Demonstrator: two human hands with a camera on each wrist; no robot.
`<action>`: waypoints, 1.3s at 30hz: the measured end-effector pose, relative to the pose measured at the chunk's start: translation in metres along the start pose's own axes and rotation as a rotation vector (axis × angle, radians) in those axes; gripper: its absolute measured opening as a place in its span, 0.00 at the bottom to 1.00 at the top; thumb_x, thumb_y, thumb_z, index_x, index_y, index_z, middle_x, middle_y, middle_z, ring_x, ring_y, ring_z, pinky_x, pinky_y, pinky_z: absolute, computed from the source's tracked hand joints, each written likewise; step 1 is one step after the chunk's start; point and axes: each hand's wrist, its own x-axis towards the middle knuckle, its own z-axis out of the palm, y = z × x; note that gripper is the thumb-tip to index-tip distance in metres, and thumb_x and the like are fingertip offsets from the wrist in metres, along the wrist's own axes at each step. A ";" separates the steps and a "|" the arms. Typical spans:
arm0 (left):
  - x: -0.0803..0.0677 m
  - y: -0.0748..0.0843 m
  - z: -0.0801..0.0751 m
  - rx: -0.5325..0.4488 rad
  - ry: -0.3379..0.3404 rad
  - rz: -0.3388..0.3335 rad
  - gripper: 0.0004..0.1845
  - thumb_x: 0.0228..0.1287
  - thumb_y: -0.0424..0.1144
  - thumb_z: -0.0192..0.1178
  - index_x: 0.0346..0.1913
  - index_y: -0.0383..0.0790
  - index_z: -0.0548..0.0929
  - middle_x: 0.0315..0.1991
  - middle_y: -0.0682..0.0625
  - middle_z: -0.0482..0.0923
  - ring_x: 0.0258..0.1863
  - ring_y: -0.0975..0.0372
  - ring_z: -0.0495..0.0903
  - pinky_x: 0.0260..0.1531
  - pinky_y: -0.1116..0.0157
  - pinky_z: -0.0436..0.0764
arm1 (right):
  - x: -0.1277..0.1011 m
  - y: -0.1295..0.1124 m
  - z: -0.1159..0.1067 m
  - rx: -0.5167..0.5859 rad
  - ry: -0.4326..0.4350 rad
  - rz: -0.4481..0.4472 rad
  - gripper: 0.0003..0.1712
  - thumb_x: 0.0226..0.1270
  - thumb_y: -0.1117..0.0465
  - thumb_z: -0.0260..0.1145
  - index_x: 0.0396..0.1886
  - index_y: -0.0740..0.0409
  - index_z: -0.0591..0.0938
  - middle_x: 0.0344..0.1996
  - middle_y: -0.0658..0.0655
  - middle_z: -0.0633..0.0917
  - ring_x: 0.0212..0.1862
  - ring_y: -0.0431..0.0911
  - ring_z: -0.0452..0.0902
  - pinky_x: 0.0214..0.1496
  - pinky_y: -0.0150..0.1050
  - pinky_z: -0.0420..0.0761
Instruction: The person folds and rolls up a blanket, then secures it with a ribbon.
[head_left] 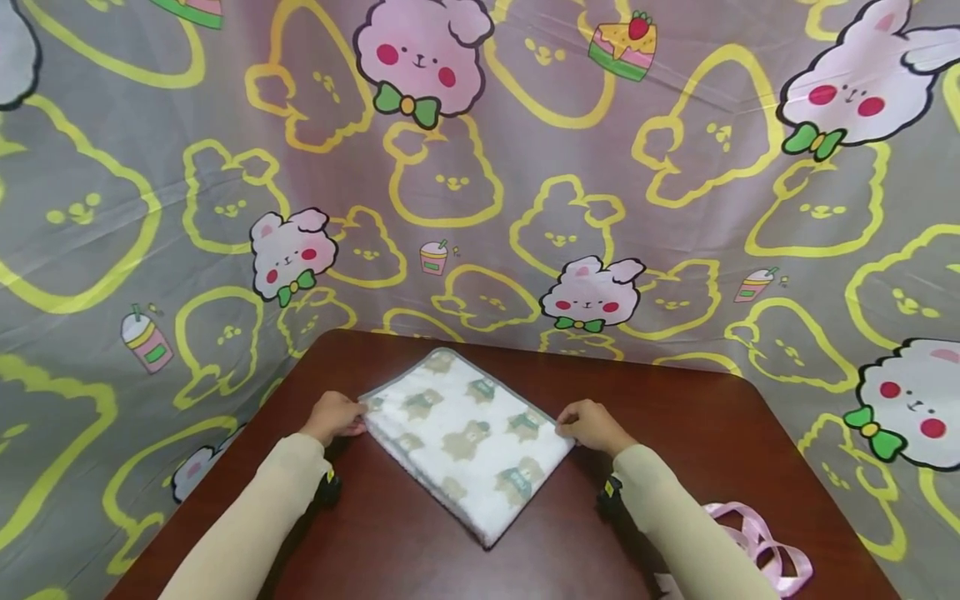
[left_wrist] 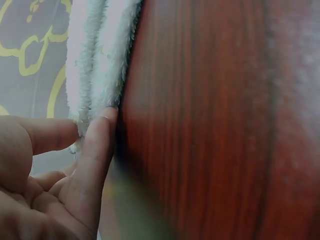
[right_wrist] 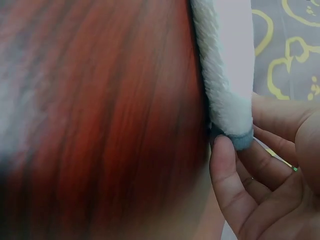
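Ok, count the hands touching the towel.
2. The left hand pinches the towel at its left corner; the right hand grips its right corner. Both rest on the table.

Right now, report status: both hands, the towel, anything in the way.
Left hand pinches folded towel at its left corner; right hand pinches the right corner. Towel flat on brown table. Pink ribbon off right, apart from towel.
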 end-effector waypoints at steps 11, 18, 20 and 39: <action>0.014 0.005 0.007 0.013 -0.008 0.026 0.15 0.62 0.30 0.63 0.43 0.18 0.77 0.30 0.39 0.78 0.22 0.61 0.82 0.26 0.65 0.83 | -0.013 -0.001 -0.003 -0.061 -0.017 0.002 0.03 0.59 0.65 0.72 0.30 0.58 0.85 0.23 0.49 0.81 0.24 0.44 0.75 0.26 0.39 0.78; 0.019 0.008 0.011 0.027 0.017 0.024 0.14 0.61 0.30 0.64 0.41 0.18 0.79 0.28 0.39 0.79 0.21 0.60 0.82 0.25 0.65 0.83 | -0.019 0.000 -0.003 -0.071 -0.034 0.000 0.03 0.59 0.64 0.72 0.30 0.57 0.85 0.25 0.49 0.81 0.26 0.43 0.76 0.27 0.38 0.79; 0.019 0.009 0.011 0.032 0.019 0.028 0.14 0.61 0.30 0.63 0.41 0.18 0.79 0.28 0.39 0.80 0.21 0.60 0.83 0.25 0.65 0.83 | -0.020 -0.001 -0.003 -0.073 -0.036 -0.011 0.03 0.59 0.64 0.72 0.30 0.57 0.85 0.25 0.49 0.81 0.26 0.43 0.76 0.27 0.39 0.79; 0.045 0.013 0.023 0.075 0.032 0.032 0.15 0.62 0.33 0.63 0.43 0.20 0.80 0.30 0.40 0.80 0.19 0.63 0.82 0.24 0.66 0.82 | -0.034 -0.001 -0.005 -0.096 -0.086 -0.063 0.05 0.57 0.63 0.74 0.27 0.56 0.84 0.20 0.47 0.81 0.23 0.44 0.76 0.24 0.39 0.77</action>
